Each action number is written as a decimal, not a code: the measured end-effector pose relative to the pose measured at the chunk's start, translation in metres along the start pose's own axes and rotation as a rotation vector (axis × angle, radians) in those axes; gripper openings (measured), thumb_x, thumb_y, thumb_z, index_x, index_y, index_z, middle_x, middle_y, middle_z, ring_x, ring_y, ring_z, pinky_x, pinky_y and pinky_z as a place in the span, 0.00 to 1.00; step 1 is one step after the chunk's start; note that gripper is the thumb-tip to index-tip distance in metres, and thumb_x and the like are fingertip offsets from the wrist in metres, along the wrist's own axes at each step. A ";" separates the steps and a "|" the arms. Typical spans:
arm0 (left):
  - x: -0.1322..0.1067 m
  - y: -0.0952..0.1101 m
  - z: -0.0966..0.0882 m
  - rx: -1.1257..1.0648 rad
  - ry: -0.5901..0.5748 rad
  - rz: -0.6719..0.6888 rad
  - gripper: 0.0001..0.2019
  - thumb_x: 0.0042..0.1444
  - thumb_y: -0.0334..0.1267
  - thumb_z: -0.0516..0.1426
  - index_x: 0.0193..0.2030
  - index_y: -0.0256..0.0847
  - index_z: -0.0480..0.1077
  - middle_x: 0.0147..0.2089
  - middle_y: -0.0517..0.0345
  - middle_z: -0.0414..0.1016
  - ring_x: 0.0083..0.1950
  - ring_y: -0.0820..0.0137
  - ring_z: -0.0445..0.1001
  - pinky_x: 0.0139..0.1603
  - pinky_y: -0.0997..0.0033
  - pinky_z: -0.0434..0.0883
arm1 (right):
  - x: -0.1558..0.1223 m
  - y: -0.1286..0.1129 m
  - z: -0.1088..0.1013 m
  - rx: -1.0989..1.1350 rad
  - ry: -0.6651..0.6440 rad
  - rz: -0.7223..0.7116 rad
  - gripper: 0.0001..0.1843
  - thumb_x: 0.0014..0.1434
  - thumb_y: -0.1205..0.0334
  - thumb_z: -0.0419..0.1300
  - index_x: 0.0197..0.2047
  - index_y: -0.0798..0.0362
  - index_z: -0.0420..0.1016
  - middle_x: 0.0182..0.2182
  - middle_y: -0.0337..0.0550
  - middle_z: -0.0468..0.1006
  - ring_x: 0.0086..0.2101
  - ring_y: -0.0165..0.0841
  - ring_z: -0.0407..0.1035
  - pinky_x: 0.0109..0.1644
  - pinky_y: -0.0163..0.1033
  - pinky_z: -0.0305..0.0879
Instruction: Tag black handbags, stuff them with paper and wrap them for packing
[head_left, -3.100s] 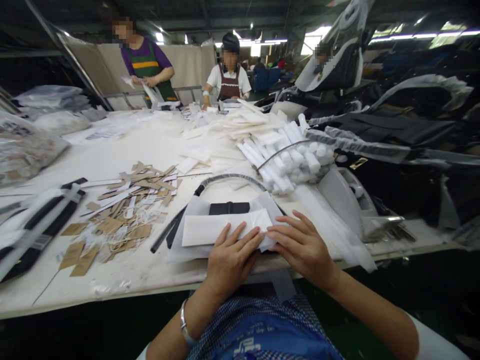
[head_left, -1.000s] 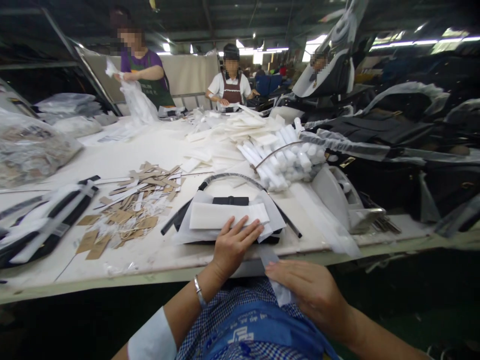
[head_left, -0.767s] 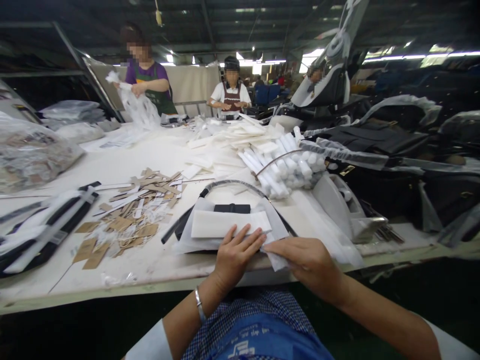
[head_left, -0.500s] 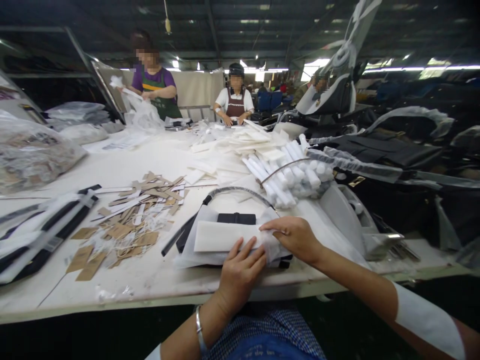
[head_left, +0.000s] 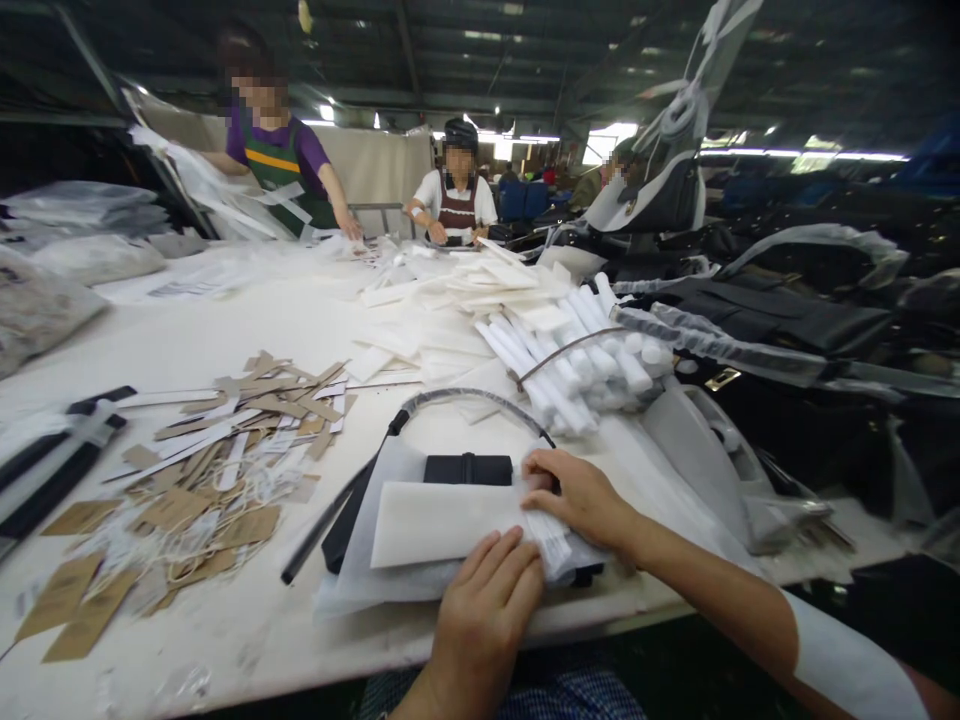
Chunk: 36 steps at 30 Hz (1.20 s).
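A black handbag (head_left: 346, 535) lies on the table in front of me, its arched handle (head_left: 469, 396) wrapped in clear film. Over it is a translucent white wrapping sheet (head_left: 358, 578). A white foam strip (head_left: 420, 525) rests on that sheet, just below a black strap piece (head_left: 465, 468). My left hand (head_left: 491, 605) presses on the near right part of the foam strip and sheet, fingers stretched out. At the bag's right side, my right hand (head_left: 581, 495) is closed on the sheet's bunched edge, thumb and fingers curled.
Brown cardboard tags (head_left: 180, 510) with strings are heaped at left. Bundled white foam rolls (head_left: 577, 350) and flat white foam pieces (head_left: 480, 275) lie beyond the bag. A grey tape dispenser (head_left: 697, 460) stands at right, beside black bags (head_left: 795, 320). Two co-workers (head_left: 281, 165) work across the table.
My right hand's fingers have curled in, and the sheet is more gathered under them. My left hand stays pressed down. The co-worker in purple has lowered an arm to the table.
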<state>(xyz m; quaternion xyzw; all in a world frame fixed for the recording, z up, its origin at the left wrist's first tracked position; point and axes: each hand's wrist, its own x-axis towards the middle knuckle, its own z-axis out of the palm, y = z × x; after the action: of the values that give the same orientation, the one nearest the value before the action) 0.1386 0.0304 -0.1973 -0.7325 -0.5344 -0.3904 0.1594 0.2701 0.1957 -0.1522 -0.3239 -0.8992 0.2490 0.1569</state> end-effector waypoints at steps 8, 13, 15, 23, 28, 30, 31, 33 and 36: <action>0.005 0.002 0.005 0.110 -0.097 -0.012 0.16 0.70 0.33 0.44 0.44 0.40 0.74 0.64 0.50 0.71 0.65 0.61 0.69 0.59 0.63 0.73 | 0.021 0.002 -0.005 0.018 -0.085 0.027 0.23 0.53 0.61 0.69 0.51 0.45 0.69 0.37 0.32 0.76 0.28 0.27 0.67 0.33 0.33 0.59; 0.001 0.003 0.008 0.144 -0.163 -0.005 0.17 0.69 0.30 0.43 0.48 0.37 0.73 0.63 0.51 0.73 0.64 0.62 0.70 0.61 0.64 0.70 | 0.026 0.002 -0.001 -0.065 -0.041 0.020 0.18 0.56 0.63 0.67 0.49 0.47 0.70 0.36 0.33 0.78 0.29 0.28 0.68 0.33 0.34 0.58; 0.001 0.003 0.006 0.157 -0.198 -0.006 0.18 0.67 0.29 0.43 0.55 0.34 0.71 0.63 0.50 0.72 0.64 0.62 0.69 0.62 0.63 0.70 | 0.027 0.002 0.001 -0.100 -0.018 0.002 0.16 0.57 0.64 0.67 0.48 0.48 0.71 0.35 0.34 0.78 0.31 0.29 0.70 0.35 0.34 0.58; 0.006 0.002 0.001 0.201 -0.196 0.036 0.24 0.60 0.23 0.45 0.61 0.31 0.68 0.60 0.49 0.75 0.60 0.61 0.74 0.58 0.61 0.71 | 0.006 -0.001 -0.011 -0.070 0.066 -0.117 0.08 0.62 0.67 0.61 0.45 0.50 0.77 0.43 0.42 0.79 0.39 0.32 0.74 0.43 0.36 0.67; 0.005 -0.002 0.002 0.215 -0.158 0.092 0.24 0.59 0.23 0.45 0.60 0.31 0.68 0.59 0.48 0.76 0.58 0.62 0.75 0.57 0.61 0.70 | -0.054 0.041 -0.073 -0.096 0.423 -0.039 0.10 0.66 0.60 0.57 0.48 0.51 0.76 0.44 0.45 0.80 0.43 0.37 0.75 0.53 0.42 0.69; 0.003 -0.005 0.003 0.230 -0.164 0.118 0.25 0.58 0.23 0.46 0.61 0.31 0.67 0.59 0.48 0.76 0.59 0.63 0.74 0.58 0.63 0.69 | -0.081 0.071 -0.108 -0.107 0.535 0.182 0.12 0.64 0.56 0.59 0.48 0.51 0.77 0.45 0.47 0.80 0.43 0.39 0.75 0.56 0.47 0.69; 0.002 -0.007 0.004 0.239 -0.166 0.135 0.25 0.58 0.23 0.46 0.62 0.31 0.67 0.60 0.48 0.75 0.59 0.63 0.74 0.59 0.63 0.69 | -0.093 0.086 -0.125 -0.056 0.570 0.319 0.14 0.62 0.54 0.60 0.48 0.51 0.76 0.46 0.48 0.79 0.44 0.40 0.75 0.57 0.49 0.68; 0.000 -0.012 0.006 0.257 -0.166 0.169 0.27 0.58 0.23 0.46 0.64 0.31 0.64 0.60 0.48 0.75 0.59 0.63 0.73 0.59 0.64 0.68 | -0.110 0.112 -0.153 0.069 0.535 0.529 0.14 0.60 0.52 0.62 0.45 0.52 0.76 0.43 0.49 0.80 0.43 0.41 0.75 0.55 0.50 0.70; -0.004 -0.021 0.009 0.270 -0.161 0.224 0.32 0.58 0.24 0.47 0.72 0.31 0.53 0.61 0.48 0.74 0.59 0.63 0.74 0.60 0.63 0.67 | -0.118 0.131 -0.175 0.213 0.389 0.693 0.17 0.62 0.48 0.62 0.36 0.55 0.77 0.30 0.48 0.81 0.33 0.36 0.77 0.42 0.43 0.77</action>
<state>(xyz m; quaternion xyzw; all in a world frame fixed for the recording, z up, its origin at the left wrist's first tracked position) 0.1226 0.0419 -0.2096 -0.7883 -0.5079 -0.2352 0.2554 0.5011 0.2659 -0.0937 -0.6305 -0.6596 0.3132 0.2634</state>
